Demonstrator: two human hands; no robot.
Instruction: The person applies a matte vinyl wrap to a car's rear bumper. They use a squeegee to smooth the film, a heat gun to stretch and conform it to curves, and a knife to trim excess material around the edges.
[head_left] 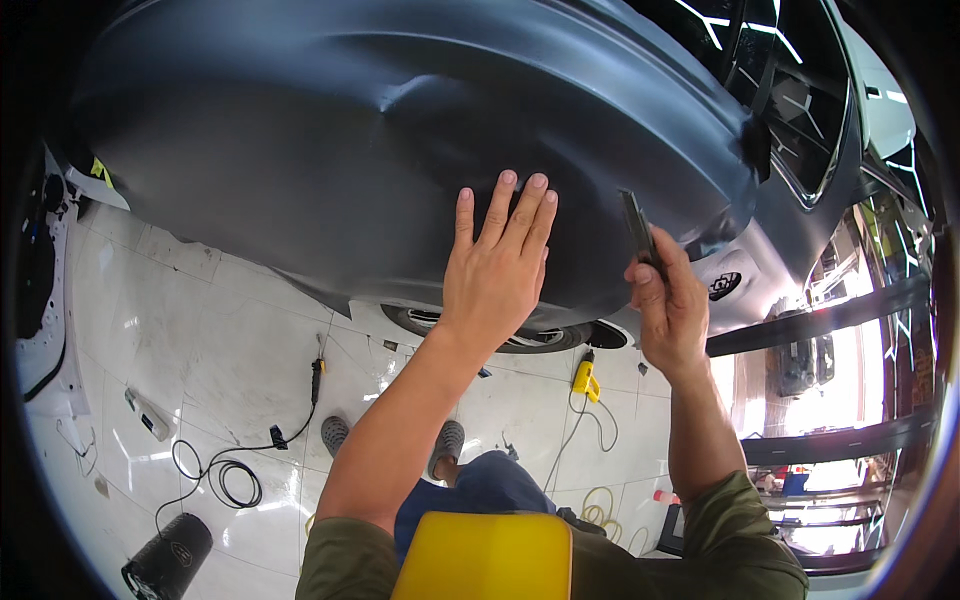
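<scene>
A sheet of matte dark grey film (250,160) lies over the car's side panel, with soft wrinkles and a small crease higher up. Its lower edge hangs loose above a wheel (540,340). My left hand (497,265) rests flat on the film, fingers stretched out and slightly spread. To its right, my right hand (672,305) is closed around a slim dark utility knife (637,225), pointing up and to the left. The knife's tip is close to the film; whether it touches, I cannot tell.
A yellow heat gun (586,380) with its cord lies on the tiled floor (250,300) by the wheel. Left of my feet are a coiled black cable (235,485), a black bucket (170,556) and a pale handheld device (147,414). Car windows (800,100) rise at the upper right.
</scene>
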